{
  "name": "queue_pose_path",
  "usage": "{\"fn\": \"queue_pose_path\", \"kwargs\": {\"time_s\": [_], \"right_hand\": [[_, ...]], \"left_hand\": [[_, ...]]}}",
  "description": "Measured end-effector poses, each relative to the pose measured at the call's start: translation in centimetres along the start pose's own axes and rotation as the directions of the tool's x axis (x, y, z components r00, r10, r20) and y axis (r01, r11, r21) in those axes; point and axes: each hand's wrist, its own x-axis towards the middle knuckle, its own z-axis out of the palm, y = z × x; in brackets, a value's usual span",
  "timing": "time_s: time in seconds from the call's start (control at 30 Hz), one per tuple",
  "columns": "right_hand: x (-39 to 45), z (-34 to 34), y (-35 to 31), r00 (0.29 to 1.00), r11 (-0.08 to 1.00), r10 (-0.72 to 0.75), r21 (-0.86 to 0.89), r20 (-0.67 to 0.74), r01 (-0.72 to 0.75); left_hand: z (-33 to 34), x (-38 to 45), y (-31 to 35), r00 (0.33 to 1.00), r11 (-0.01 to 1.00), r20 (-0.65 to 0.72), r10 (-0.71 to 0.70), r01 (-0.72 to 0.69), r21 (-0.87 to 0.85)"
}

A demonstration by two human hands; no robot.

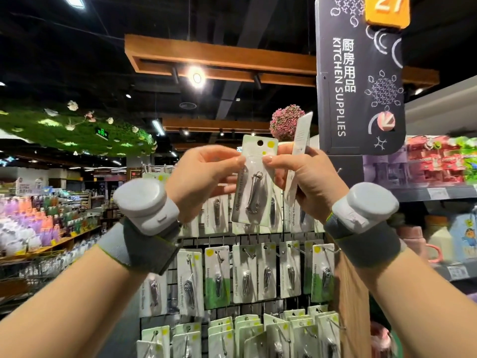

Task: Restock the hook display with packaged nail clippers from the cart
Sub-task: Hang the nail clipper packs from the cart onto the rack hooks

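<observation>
A nail clipper pack (254, 177) sits between the left hand (204, 177) and right hand (307, 182), in front of the hook display (242, 275), with a second pack (300, 140) in the right hand and a sign (360, 81) above right.

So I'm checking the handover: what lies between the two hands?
In the head view, a packaged nail clipper spans the gap, pinched by the left hand and right hand. The right hand also holds a second package.

Both the left hand (204, 174) and right hand (304, 177) pinch one nail clipper pack (254, 182) before the hook display (253, 280).
</observation>
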Motion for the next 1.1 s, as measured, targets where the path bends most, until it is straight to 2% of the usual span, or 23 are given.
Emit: {"fn": "queue_pose_path", "kwargs": {"time_s": [0.07, 0.2, 0.5, 0.7, 1.0, 1.03, 1.1], "right_hand": [[-0.4, 0.4, 0.1, 1.0, 1.0, 0.0, -0.031, 0.02, 0.0], [-1.1, 1.3, 1.1, 0.997, 0.996, 0.022, -0.093, 0.072, -0.015], [-2.4, 3.2, 4.2, 0.985, 0.987, 0.055, -0.157, 0.166, -0.028], [-3.9, 4.0, 6.3, 0.978, 0.983, 0.102, -0.169, 0.18, -0.071], [-6.4, 8.1, 11.8, 0.967, 0.965, 0.143, -0.245, 0.212, -0.089], [-6.0, 10.0, 13.0, 0.966, 0.963, 0.157, -0.248, 0.207, -0.103], [-6.3, 10.2, 13.5, 0.963, 0.957, 0.19, -0.257, 0.193, -0.137]], "left_hand": [[-0.8, -0.4, 0.4, 0.998, 0.998, -0.033, 0.057, -0.056, 0.029], [-2.1, -1.5, 0.5, 0.993, 0.974, -0.037, 0.117, -0.107, 0.2], [-4.5, -3.3, -0.6, 0.989, 0.957, -0.071, 0.131, -0.107, 0.269], [-7.0, -5.3, -1.9, 0.987, 0.897, -0.039, 0.153, -0.122, 0.425], [-11.6, -7.8, -6.5, 0.993, 0.923, -0.114, 0.041, 0.006, 0.384], [-13.7, -7.8, -6.9, 0.992, 0.924, -0.122, 0.031, 0.018, 0.381], [-14.0, -8.0, -7.9, 0.993, 0.928, -0.115, -0.001, 0.044, 0.37]]}}
